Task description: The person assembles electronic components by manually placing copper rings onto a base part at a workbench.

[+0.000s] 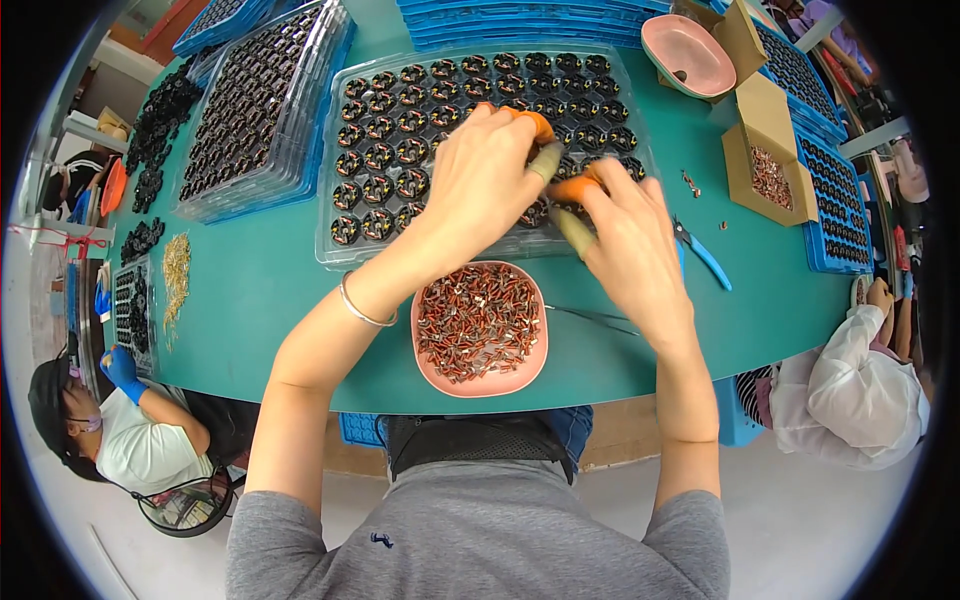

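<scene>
A clear plastic tray (335,215) lies on the table, filled with rows of round black parts (378,188) that have small red and yellow bits inside. My left hand (482,170) reaches over the middle of the tray, its fingers bent and thumb close to the index finger. My right hand (630,245) is over the tray's near right part, thumb and index tip drawn together. Both hands wear orange and yellowish finger covers. Whatever either pinch holds is hidden or too small to name. A pink bowl (424,372) of small copper-red and silver cylindrical parts sits between my forearms.
Blue-handled pliers (712,262) and dark tweezers (590,316) lie near my right arm. A cardboard box (741,160) of small parts and another pink bowl (690,58) stand right. Stacked trays (250,130) and loose black parts (150,130) occupy the left. Co-workers sit on both sides.
</scene>
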A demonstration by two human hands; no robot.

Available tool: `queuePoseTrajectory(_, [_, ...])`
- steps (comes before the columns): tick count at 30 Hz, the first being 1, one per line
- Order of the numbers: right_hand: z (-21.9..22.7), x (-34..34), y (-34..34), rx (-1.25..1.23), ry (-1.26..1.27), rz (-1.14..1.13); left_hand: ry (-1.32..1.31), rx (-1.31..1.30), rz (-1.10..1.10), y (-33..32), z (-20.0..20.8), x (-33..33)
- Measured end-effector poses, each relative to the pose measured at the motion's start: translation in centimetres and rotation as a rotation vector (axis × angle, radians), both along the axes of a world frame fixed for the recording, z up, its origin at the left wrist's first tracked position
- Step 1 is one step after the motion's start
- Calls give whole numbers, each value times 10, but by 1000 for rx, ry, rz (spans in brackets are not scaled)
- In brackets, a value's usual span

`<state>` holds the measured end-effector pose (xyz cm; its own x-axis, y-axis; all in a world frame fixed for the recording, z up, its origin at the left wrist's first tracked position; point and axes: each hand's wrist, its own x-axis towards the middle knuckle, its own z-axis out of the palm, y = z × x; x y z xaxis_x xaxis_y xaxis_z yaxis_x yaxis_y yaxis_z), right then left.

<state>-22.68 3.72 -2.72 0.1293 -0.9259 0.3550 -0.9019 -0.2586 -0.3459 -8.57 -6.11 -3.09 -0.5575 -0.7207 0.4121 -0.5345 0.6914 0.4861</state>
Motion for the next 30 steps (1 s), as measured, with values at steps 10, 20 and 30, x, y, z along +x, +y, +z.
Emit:
queuePoseTrajectory(10, [-24, 46, 73, 232, 148, 294, -258, -411, -41, 22, -24, -14])
queuePoseTrajectory(20, [-40, 46, 68, 138, -272, 198, 116, 132, -79, 28, 0, 10])
queuePoseTrajectory(30, [-40, 53, 76, 429, -1373, 65, 360, 690, -21, 112, 2, 97])
